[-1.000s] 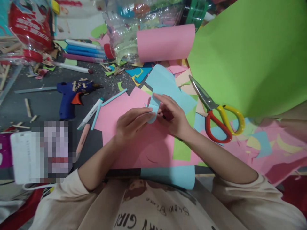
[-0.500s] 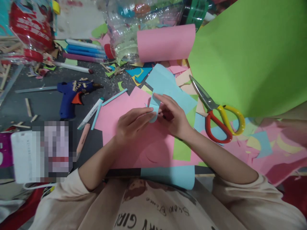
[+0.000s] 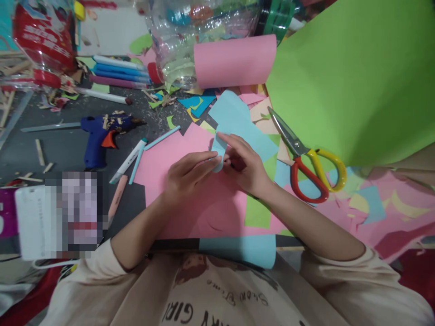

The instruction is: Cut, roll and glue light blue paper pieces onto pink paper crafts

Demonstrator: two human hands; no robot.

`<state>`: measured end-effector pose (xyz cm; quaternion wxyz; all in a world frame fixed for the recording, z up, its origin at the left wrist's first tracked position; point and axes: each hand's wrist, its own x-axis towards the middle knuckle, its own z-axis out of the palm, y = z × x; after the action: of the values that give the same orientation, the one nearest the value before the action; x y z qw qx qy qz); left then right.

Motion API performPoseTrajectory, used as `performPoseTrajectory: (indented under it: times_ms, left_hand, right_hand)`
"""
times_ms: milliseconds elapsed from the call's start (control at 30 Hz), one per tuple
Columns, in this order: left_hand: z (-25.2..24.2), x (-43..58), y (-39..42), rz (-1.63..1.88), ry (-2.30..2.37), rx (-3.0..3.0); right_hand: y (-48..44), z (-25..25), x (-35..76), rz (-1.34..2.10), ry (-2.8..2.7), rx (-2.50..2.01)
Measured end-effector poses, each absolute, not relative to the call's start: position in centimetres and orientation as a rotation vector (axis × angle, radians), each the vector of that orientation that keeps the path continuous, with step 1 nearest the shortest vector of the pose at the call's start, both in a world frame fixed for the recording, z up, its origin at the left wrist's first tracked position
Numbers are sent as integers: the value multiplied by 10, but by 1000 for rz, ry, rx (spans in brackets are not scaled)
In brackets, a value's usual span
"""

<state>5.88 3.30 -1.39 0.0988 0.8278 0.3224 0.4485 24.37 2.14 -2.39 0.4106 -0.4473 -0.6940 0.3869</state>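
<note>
Between my two hands is a small piece of light blue paper (image 3: 219,146), bent or folded across its middle. My left hand (image 3: 188,172) pinches its lower edge between thumb and fingers. My right hand (image 3: 246,165) grips the other side, with fingertips at the top edge and the remaining fingers curled below. Both hands are just above a pink paper sheet (image 3: 200,208). Behind them lies a larger light blue sheet (image 3: 234,113), and a green paper strip (image 3: 258,213) is under my right wrist.
Scissors (image 3: 297,147) with red and yellow handles lie right of my hands. At left are a blue glue gun (image 3: 97,140) and markers (image 3: 129,160). A rolled pink paper (image 3: 236,61) and plastic bottles (image 3: 45,45) stand behind. A big green sheet (image 3: 360,86) covers the right.
The small blue paper and both hands stay nearly in place; the paper's lower end has shifted very slightly. Nothing was let go or picked up.
</note>
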Motion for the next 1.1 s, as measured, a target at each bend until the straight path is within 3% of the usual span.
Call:
performPoseTrajectory:
  times_ms: [667, 933, 1100]
  left_hand:
    - [-10, 56, 32, 1250, 945, 2431]
    - [-20, 61, 40, 1228, 1179, 1710]
    - [-24, 62, 42, 1061, 1089, 1623]
  right_hand:
    - [22, -24, 242, 948, -1699, -1113]
    - [20, -26, 246, 954, -1736, -1121]
    - [20, -26, 246, 964, -1757, -1144]
